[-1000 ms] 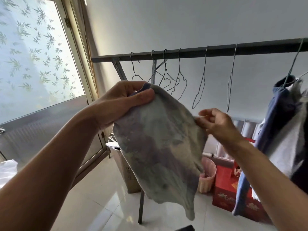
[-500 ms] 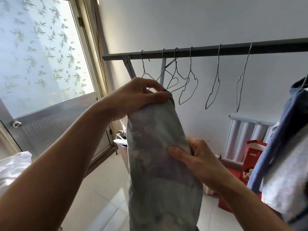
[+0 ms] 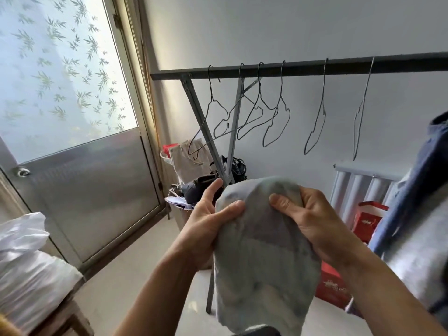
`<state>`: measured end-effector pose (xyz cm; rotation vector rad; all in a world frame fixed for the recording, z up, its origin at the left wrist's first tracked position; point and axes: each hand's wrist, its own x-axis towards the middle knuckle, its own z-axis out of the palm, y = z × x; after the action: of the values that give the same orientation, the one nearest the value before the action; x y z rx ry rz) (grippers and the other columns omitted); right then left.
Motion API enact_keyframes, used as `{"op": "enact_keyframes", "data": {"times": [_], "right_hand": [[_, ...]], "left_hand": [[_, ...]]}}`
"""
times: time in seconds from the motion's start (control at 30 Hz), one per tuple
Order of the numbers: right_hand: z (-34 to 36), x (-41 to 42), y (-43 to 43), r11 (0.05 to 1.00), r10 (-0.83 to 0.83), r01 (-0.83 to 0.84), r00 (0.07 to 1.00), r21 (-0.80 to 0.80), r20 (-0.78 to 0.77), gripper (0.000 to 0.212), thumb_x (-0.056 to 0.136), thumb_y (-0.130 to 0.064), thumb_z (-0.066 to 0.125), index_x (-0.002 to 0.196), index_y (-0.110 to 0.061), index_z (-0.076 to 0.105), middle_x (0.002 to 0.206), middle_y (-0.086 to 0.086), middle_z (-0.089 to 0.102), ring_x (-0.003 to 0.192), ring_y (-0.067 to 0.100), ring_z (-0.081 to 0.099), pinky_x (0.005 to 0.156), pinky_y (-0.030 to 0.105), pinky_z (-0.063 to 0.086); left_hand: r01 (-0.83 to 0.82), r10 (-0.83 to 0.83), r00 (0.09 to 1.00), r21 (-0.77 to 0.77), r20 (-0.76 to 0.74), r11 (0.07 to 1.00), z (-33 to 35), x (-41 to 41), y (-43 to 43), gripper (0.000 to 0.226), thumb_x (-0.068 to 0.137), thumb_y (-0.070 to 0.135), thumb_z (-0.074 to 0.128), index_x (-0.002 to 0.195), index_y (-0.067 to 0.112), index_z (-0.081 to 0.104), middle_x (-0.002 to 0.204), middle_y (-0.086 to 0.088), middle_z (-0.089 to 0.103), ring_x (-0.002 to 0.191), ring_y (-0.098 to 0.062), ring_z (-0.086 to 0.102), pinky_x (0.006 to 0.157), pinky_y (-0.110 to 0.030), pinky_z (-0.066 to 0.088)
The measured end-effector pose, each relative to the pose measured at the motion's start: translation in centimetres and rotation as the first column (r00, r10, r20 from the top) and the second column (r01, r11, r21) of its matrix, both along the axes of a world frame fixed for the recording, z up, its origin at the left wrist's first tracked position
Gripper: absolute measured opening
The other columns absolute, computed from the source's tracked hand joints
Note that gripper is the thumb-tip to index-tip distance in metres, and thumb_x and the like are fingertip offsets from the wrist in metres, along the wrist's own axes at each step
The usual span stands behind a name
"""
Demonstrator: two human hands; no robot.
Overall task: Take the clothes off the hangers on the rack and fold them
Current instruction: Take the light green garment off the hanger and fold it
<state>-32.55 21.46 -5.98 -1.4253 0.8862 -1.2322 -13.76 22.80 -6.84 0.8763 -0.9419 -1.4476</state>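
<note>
A pale grey-green garment hangs folded lengthwise in front of me. My left hand grips its upper left edge, thumb on the front. My right hand grips the top right, thumb pressed on the cloth. The dark rack bar runs across above, carrying several bare wire hangers. At the far right a blue and grey garment still hangs on the rack.
A frosted glass door fills the left. A white plastic bag lies on a wooden stool at lower left. Bags and clutter sit on a box behind the rack legs. A radiator and red boxes stand at the right.
Both hands have dropped from rack height to chest level with the garment. My right hand moved up from the cloth's middle to its top, beside the left. The view tilted down.
</note>
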Motion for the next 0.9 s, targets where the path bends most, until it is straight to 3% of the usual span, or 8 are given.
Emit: {"op": "enact_keyframes", "data": {"times": [0.13, 0.3, 0.43, 0.57, 0.63, 0.77, 0.83, 0.9], "right_hand": [[0.1, -0.4, 0.3, 0.999, -0.040, 0.039, 0.999, -0.027, -0.027, 0.026, 0.082, -0.020, 0.067, 0.107, -0.013, 0.069, 0.098, 0.003, 0.076, 0.095, 0.021, 0.072, 0.080, 0.029, 0.057], [-0.2, -0.8, 0.3, 0.993, -0.112, 0.109, 0.991, -0.044, -0.072, 0.089, 0.070, -0.029, 0.075, 0.144, -0.049, 0.029, 0.135, 0.004, 0.058, 0.109, 0.015, 0.066, 0.091, 0.034, 0.056], [0.3, -0.9, 0.9, 0.997, 0.012, -0.028, 0.979, -0.077, -0.205, 0.075, 0.075, -0.009, 0.078, 0.136, -0.038, 0.046, 0.111, -0.002, 0.070, 0.097, 0.010, 0.069, 0.082, 0.028, 0.058], [0.6, -0.8, 0.9, 0.988, -0.085, 0.028, 0.921, -0.152, -0.380, 0.038, 0.079, -0.006, 0.077, 0.111, -0.026, 0.067, 0.094, -0.006, 0.073, 0.090, 0.008, 0.069, 0.081, 0.030, 0.059], [1.0, -0.9, 0.9, 0.981, -0.117, 0.046, 0.916, -0.190, -0.385, 0.024, 0.082, -0.008, 0.075, 0.097, -0.026, 0.071, 0.084, -0.006, 0.074, 0.082, 0.009, 0.070, 0.074, 0.029, 0.059], [1.5, -1.0, 0.7, 0.952, -0.222, 0.103, 0.880, -0.288, -0.420, 0.012, 0.077, -0.021, 0.080, 0.077, -0.028, 0.071, 0.089, -0.007, 0.063, 0.079, 0.003, 0.062, 0.066, 0.015, 0.049], [1.8, -1.3, 0.4, 0.961, -0.179, 0.076, 0.904, -0.265, -0.387, 0.008, 0.076, -0.024, 0.080, 0.077, -0.025, 0.072, 0.095, -0.010, 0.063, 0.081, 0.001, 0.061, 0.067, 0.013, 0.047], [2.3, -1.5, 0.4, 0.985, -0.051, 0.005, 0.964, -0.173, -0.262, 0.008, 0.077, -0.024, 0.076, 0.083, -0.020, 0.074, 0.090, -0.005, 0.070, 0.078, 0.008, 0.065, 0.066, 0.020, 0.050]], "left_hand": [[-0.043, 0.041, 0.977, -0.007, -0.211, 0.999, 0.0, -0.5, 0.3, 0.082, 0.071, -0.003, 0.063, 0.142, 0.031, 0.043, 0.093, -0.014, 0.075, 0.076, -0.022, 0.073, 0.070, -0.034, 0.062], [-0.095, 0.074, 0.974, -0.090, -0.213, 0.991, -0.1, -1.0, 0.9, 0.042, 0.072, -0.001, 0.062, 0.108, 0.018, 0.074, 0.086, -0.008, 0.075, 0.074, -0.017, 0.071, 0.071, -0.028, 0.061], [-0.156, 0.145, 0.986, -0.163, -0.082, 0.974, 0.5, -1.0, 1.2, 0.024, 0.074, 0.005, 0.064, 0.088, 0.016, 0.079, 0.080, -0.006, 0.073, 0.068, -0.013, 0.066, 0.066, -0.024, 0.059], [-0.134, 0.195, 0.965, -0.314, 0.174, 0.940, 1.6, -0.3, 1.6, 0.035, 0.082, -0.010, 0.064, 0.103, 0.015, 0.074, 0.091, -0.006, 0.075, 0.081, -0.014, 0.068, 0.075, -0.024, 0.059], [-0.048, 0.231, 0.880, -0.405, 0.416, 0.913, 2.2, 0.4, 1.6, 0.046, 0.079, -0.013, 0.069, 0.113, 0.018, 0.070, 0.099, -0.002, 0.075, 0.090, -0.013, 0.070, 0.080, -0.026, 0.059], [0.081, 0.516, 0.419, -0.597, 0.747, 0.798, 3.2, 1.9, 1.0, 0.034, 0.085, 0.012, 0.072, 0.111, 0.032, 0.069, 0.102, 0.014, 0.064, 0.096, -0.001, 0.060, 0.086, -0.024, 0.052], [0.125, 0.533, 0.340, -0.599, 0.775, 0.791, 3.8, 2.6, 0.7, 0.017, 0.086, 0.030, 0.068, 0.093, 0.045, 0.065, 0.095, 0.014, 0.055, 0.089, -0.001, 0.054, 0.081, -0.025, 0.050], [0.093, 0.474, 0.403, -0.550, 0.783, 0.830, 4.3, 2.9, 0.5, 0.005, 0.077, 0.047, 0.068, 0.081, 0.045, 0.065, 0.097, 0.009, 0.053, 0.092, -0.008, 0.055, 0.079, -0.027, 0.052]]}}
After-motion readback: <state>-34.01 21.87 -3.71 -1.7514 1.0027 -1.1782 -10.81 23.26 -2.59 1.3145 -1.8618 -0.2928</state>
